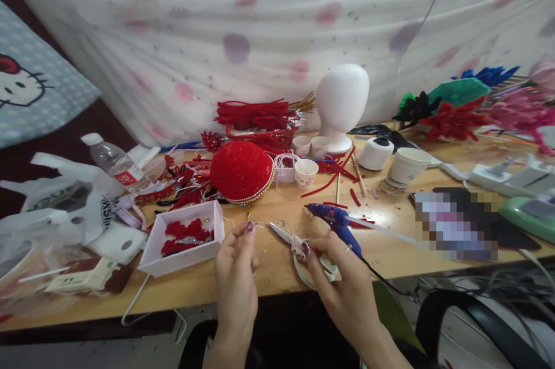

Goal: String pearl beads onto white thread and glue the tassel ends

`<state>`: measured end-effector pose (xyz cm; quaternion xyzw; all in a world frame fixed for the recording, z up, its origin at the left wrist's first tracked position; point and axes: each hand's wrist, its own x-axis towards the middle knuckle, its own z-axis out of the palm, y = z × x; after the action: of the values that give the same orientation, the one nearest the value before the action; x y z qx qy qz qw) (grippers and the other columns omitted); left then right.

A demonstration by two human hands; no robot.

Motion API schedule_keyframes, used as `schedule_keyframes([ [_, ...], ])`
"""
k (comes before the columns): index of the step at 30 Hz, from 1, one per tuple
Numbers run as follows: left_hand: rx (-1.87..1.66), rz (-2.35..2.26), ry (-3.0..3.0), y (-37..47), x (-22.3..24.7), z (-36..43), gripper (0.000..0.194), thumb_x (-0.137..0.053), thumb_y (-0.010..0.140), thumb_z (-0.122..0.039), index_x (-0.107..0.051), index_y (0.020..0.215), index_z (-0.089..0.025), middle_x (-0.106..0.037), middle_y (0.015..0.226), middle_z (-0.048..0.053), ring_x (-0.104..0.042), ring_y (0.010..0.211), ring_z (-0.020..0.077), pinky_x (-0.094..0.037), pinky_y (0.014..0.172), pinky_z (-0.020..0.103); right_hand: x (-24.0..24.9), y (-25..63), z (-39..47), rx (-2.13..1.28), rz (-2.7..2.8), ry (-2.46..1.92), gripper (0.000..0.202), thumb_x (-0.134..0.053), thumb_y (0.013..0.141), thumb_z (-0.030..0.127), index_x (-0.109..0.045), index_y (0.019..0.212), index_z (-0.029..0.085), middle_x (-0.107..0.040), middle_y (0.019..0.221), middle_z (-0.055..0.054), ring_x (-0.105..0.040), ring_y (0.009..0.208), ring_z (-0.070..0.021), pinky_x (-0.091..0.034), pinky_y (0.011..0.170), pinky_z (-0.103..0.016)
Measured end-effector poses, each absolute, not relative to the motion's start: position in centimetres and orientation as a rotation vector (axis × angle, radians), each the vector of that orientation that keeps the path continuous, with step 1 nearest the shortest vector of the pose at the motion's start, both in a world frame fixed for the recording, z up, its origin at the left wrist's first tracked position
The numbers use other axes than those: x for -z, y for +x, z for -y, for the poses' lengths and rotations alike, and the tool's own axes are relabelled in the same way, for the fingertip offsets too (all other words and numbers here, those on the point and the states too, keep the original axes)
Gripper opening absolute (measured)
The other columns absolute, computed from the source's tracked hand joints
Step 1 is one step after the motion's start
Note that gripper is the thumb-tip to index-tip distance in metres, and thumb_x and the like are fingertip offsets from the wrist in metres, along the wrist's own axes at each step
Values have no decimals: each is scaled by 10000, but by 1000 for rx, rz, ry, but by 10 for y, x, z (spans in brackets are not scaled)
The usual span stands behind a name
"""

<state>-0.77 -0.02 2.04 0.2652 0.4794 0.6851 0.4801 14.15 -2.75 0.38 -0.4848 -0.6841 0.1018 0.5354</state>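
Note:
At the table's front edge, my left hand [237,268] has thumb and index finger pinched on the end of a thin pale thread [261,223]. My right hand [344,276] pinches a small whitish tangled bundle of thread [296,243]. The thread seems to run between both hands. Just under the right fingers lie scissors [280,232] with pale handles, their blades pointing up and left. Beyond the left hand sits a red rounded velvety cap [241,171] edged with pearl-like beads. A blue glue gun [333,218] lies behind my right hand, touching neither hand.
Left of my hands stands a white box [182,262] holding red pieces. Further back are paper cups [306,173], a white foam head [343,104] and red fuzzy stems [252,111]. A phone [455,224] lies right; a bottle [119,163] and plastic bags [82,201] lie left.

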Motion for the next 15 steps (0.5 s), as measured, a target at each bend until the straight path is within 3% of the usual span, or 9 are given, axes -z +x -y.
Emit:
schedule_keyframes([
  [5, -1776, -1169, 744, -36, -36, -12, 402, -898, 637, -418, -628, 756, -145, -408, 530, -109, -276, 426, 13, -232, 389, 102, 11, 150, 24, -205, 1580, -1226, 148, -548, 947, 154, -609, 822, 204, -613, 702, 1, -571, 617, -150, -481, 614, -246],
  [9, -1795, -1133, 879, -54, -64, -23, 397, -883, 645, -422, -591, 692, -157, -578, 643, -43, -284, 402, 0, -230, 370, 117, 13, 151, 26, -238, 1562, -1201, 164, -538, 947, 149, -602, 806, 204, -618, 708, -5, -599, 628, -158, -484, 610, -254],
  [15, -1712, -1158, 1156, -58, -94, -36, 521, -813, 726, -490, -440, 509, -198, -362, 461, -70, -272, 407, 58, -239, 374, 161, 18, 146, 30, -295, 1582, -1147, 183, -517, 954, 133, -582, 800, 208, -622, 736, -22, -614, 667, -169, -485, 616, -262],
])
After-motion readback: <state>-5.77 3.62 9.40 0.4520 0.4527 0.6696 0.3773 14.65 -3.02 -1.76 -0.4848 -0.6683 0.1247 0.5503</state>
